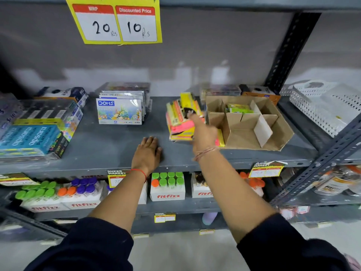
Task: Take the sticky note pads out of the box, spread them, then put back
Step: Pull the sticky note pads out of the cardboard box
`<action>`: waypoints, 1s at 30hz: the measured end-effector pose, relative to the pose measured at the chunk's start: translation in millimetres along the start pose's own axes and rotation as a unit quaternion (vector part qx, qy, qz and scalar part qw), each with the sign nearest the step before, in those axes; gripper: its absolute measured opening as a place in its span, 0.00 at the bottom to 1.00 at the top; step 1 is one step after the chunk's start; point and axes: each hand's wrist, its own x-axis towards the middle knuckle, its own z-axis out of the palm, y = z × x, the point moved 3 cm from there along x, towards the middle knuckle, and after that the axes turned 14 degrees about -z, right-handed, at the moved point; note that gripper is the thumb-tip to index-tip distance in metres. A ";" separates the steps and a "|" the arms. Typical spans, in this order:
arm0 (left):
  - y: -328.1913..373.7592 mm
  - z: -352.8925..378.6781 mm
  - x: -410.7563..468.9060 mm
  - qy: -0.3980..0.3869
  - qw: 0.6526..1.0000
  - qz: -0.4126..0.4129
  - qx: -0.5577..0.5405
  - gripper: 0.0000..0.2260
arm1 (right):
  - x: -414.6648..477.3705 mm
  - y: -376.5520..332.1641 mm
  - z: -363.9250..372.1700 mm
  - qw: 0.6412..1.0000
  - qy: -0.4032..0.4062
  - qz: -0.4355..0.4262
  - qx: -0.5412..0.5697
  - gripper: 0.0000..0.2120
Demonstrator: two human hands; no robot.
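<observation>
We see the sticky note pads [180, 116] piled right of centre, just left of the cardboard box [248, 122]. Our right hand [203, 132] touches them, grip unclear; left hand [147, 151] lies flat, empty.

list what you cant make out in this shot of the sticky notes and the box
Head view only:
- Right hand: motion-blurred, so its grip on the sticky note pads is unclear.
- Pad count: the stack is smeared, and the hand covers its right side.
- Cardboard box: dividers hide the compartment floors; only one green pad shows inside.
- Left hand: palm down on the shelf, anything beneath it is hidden.
</observation>
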 end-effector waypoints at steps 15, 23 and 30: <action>-16.6 -3.2 1.8 -0.011 0.995 -0.037 0.089 0.23 | 13.2 37.5 -52.0 0.995 0.011 0.100 -0.022 0.19; -20.9 -8.2 2.9 -0.016 0.995 -0.034 0.095 0.24 | 22.5 30.1 -56.8 0.855 -0.041 -0.108 -0.506 0.26; -25.3 -6.4 5.1 0.000 0.996 -0.028 0.090 0.24 | 31.4 -25.6 -42.2 0.679 -0.063 -0.321 -0.657 0.22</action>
